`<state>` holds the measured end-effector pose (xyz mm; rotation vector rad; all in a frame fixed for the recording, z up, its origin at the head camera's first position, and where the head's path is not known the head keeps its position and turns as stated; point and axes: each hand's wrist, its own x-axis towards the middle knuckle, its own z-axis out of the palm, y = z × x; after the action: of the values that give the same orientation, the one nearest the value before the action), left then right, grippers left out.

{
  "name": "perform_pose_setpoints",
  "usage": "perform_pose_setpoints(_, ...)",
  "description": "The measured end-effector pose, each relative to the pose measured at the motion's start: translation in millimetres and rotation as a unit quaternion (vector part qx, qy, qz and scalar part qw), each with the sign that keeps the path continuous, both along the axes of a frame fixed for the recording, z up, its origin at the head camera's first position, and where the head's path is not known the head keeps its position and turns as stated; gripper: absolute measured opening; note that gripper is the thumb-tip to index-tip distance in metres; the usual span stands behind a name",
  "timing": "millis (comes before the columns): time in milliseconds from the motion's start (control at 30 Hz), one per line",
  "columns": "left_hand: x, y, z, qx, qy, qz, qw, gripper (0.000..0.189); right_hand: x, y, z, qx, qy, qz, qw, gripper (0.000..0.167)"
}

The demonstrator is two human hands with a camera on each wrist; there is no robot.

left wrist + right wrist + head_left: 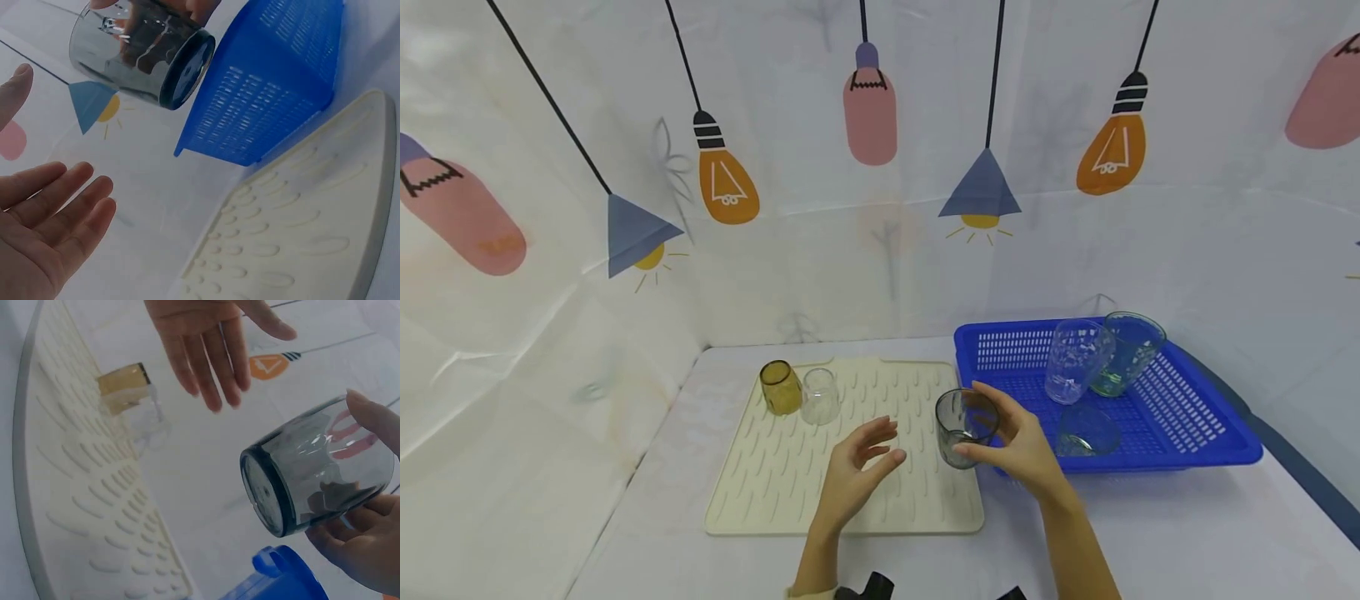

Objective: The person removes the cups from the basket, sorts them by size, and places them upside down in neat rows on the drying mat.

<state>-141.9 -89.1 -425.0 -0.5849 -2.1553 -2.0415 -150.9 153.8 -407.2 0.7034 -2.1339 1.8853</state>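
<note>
My right hand (pixel 1026 446) grips a grey-tinted glass (pixel 957 425) between thumb and fingers, above the right edge of the cream drying mat (pixel 850 492). In the right wrist view the glass (pixel 312 469) shows its thick dark base. My left hand (pixel 853 475) hovers over the mat to the left of that glass, holding nothing, its fingers (pixel 69 187) extended and apart from the thumb. At the mat's back left stand an amber glass (pixel 781 388) and, beside it, a clear glass (pixel 820 397).
A blue plastic basket (pixel 1157 458) sits right of the mat. Inside it are a tall clear glass (pixel 1075 362), a greenish glass (pixel 1131 354) and a clear glass lying low at the front (pixel 1087 431). A white curtain (pixel 865 275) printed with lamps hangs behind the table.
</note>
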Motion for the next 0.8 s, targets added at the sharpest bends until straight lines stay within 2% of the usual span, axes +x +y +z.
perform_pose_setpoints(300,-0.4,12.7,6.7,-0.007,0.011,-0.027,0.9996,0.057,0.9,-17,-2.8,0.001,-0.012,0.029,0.9995,0.077)
perform_pose_setpoints(500,0.3,21.9,6.4,-0.02,0.009,-0.051,0.9985,0.066,4.4,-27,-6.8,0.02,-0.017,0.024,0.9994,0.075)
perform_pose_setpoints(700,1.3,27.1,7.0,-0.062,0.005,-0.041,0.9972,0.074,6.8,-34,-9.8,0.05,0.001,0.015,0.9987,0.075)
perform_pose_setpoints(800,1.6,28.1,7.7,-0.078,-0.002,-0.032,0.9965,0.075,8.0,-37,-11.4,0.068,0.009,-0.006,0.9976,0.076)
